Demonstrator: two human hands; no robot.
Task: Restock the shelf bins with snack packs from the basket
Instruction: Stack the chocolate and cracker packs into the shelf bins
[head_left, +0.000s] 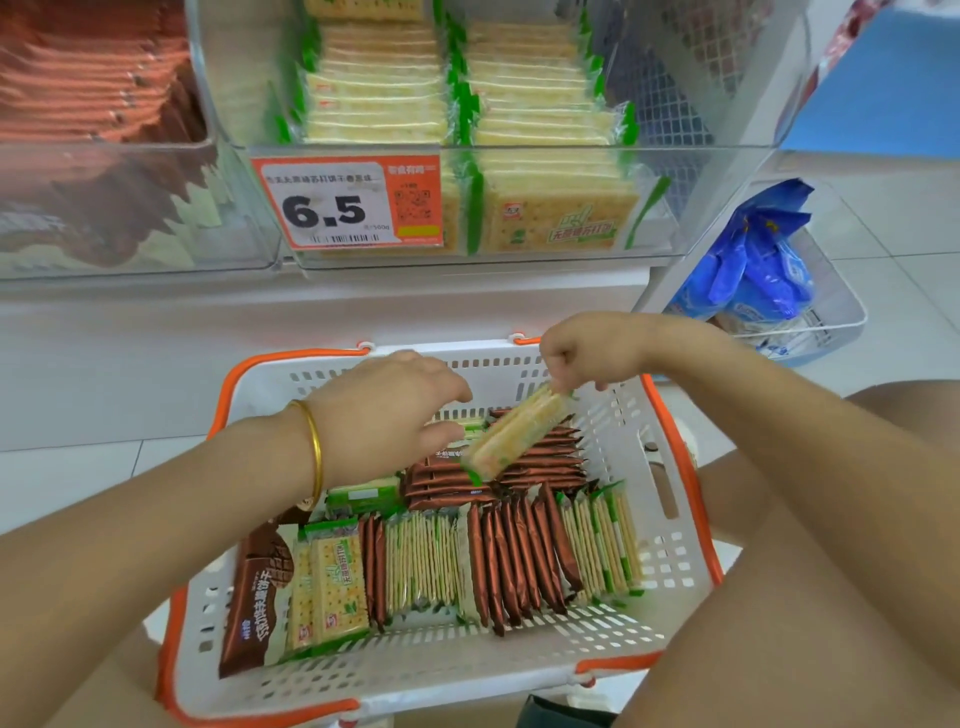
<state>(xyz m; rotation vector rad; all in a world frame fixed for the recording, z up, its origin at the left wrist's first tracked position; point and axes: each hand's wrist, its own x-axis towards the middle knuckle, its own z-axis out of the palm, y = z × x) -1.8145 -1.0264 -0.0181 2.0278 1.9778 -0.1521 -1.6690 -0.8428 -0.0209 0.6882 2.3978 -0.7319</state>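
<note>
Right hand (587, 353) pinches the top end of one green-edged cracker pack (514, 434) with curled fingers. The pack hangs tilted, its upper end toward 1 o'clock, its lower end toward 7, above the far half of the basket (670, 571).

Left hand (384, 410) is at 9 o'clock of that pack, palm down, fingers relaxed and spread narrow, thumb tip just beside the pack's lower end. Can't tell if it touches. Gold bangle (311, 452) on that wrist.

The basket is white with an orange rim and sits on the floor between the person's knees. Near row: brown packs (519, 561) and green cracker packs (421, 561) standing on edge. More brown packs are stacked flat under the held one. One brown pack and a couple of cracker packs lie face-up at 8 o'clock.

At 12 o'clock of the basket is a clear shelf bin (571, 149), with two rows of the same crackers (530, 93) and an orange price tag (348, 202) reading 6.5 on its front. The neighbouring bin (104, 208) at 10 o'clock holds reddish-brown packs. Blue bags (763, 260) sit in a white tray at 2 o'clock.
</note>
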